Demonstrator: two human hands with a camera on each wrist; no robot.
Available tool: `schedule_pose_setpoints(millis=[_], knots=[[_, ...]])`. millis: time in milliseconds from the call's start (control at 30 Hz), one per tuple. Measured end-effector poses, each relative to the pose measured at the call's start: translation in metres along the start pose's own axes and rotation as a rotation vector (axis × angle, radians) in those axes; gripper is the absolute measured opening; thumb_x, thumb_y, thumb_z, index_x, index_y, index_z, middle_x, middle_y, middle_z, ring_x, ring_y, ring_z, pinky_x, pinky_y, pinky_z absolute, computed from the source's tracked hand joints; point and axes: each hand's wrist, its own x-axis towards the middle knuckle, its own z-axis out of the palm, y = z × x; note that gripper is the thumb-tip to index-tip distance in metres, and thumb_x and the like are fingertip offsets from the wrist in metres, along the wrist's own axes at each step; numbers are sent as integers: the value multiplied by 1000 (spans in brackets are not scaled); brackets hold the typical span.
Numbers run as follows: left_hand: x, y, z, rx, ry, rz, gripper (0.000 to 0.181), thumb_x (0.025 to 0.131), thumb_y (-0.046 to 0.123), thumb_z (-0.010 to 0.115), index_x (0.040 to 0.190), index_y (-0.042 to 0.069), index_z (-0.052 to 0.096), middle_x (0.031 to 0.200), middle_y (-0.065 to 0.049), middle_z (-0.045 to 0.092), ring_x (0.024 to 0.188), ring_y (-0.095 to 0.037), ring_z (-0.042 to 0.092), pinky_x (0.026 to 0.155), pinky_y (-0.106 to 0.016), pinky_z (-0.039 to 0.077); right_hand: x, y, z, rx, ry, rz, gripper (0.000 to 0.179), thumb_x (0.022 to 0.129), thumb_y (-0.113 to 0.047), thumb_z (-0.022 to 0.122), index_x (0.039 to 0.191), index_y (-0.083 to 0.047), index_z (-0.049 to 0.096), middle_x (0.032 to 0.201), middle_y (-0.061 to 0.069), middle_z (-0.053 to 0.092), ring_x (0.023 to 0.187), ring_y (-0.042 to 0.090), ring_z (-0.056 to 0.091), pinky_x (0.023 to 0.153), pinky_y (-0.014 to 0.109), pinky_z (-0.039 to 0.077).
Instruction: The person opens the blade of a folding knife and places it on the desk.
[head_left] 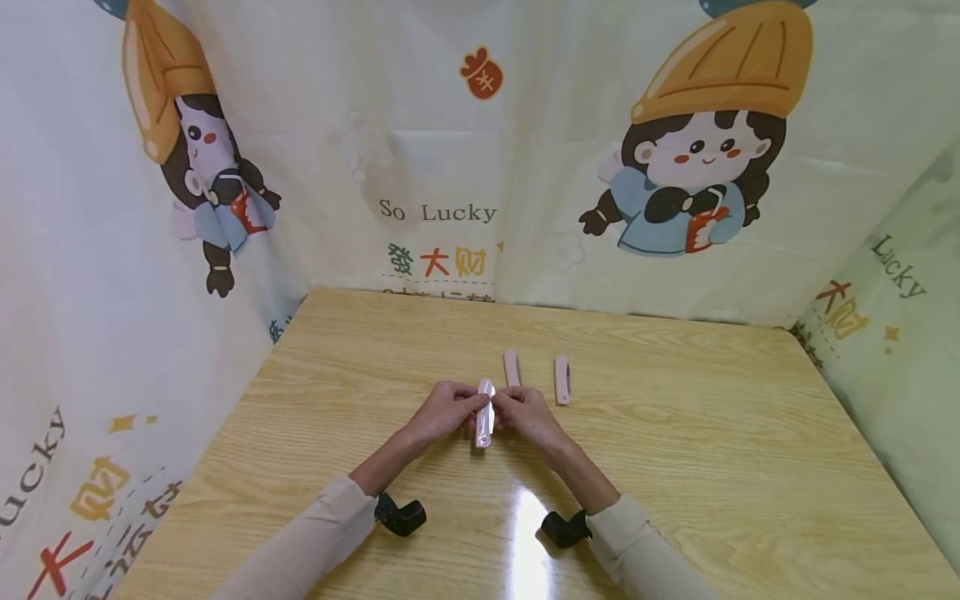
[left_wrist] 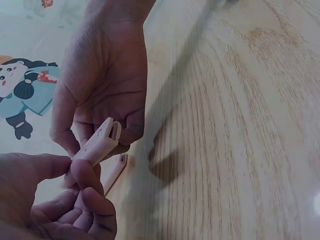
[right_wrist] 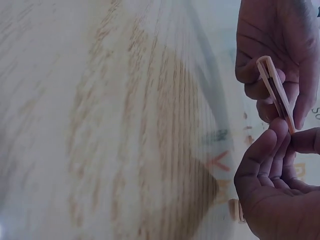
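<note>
The left hand (head_left: 450,410) and right hand (head_left: 525,412) both pinch one slim pink clip (head_left: 485,414), fingers curled round it, just above the desk (head_left: 712,467) near its middle. A slip looks possible, since only fingertips hold such a narrow piece. Two more pink pieces (head_left: 512,367) (head_left: 562,380) lie close at twelve and one o'clock; the desk edges and curtain stand well apart, leaving room all round.

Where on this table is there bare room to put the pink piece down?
Bare wood lies left of the left hand and right of the far pink piece, out to the table edges. It is crowded around the held pink piece, right hand and middle pink piece.
</note>
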Motion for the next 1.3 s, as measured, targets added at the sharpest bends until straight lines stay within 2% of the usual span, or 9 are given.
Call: schedule_pose_setpoints(millis=[367,700,933,1100,1300], knots=[[-1,-4,1,-11,-2,6,27,102,11,60,111,-13,69,73,-7,68,58,-12,58,52,-24,42,-4,1,0,18,2,20,18,99,-6,56,100,10,63,83,5,60,70,12,58,63,23,49],[-1,-2,2,-44,-19,-15,29,103,12,60,110,-14,68,73,-8,68,57,-10,60,52,-23,45,-5,3,-5,39,0,11,15,98,-4,54,98,9,62,82,6,60,68,12,58,62,23,50],[-2,-1,2,-67,-11,-20,30,103,13,61,111,-15,68,76,-11,69,57,-10,60,52,-23,46,-5,4,-6,39,24,7,13,96,-5,55,94,6,62,77,5,57,65,11,57,60,23,49],[-3,-2,3,-78,-14,-16,29,103,12,60,110,-15,67,75,-10,69,57,-10,61,52,-22,47,-6,7,-7,46,41,3,14,96,-5,55,96,8,62,76,5,58,65,11,57,60,23,50],[-2,-9,5,-76,19,-1,27,102,11,61,105,-15,68,72,-9,68,55,-10,60,51,-23,46,-7,10,-9,51,32,1,15,99,-6,55,97,8,62,80,7,60,69,13,59,63,23,52]])
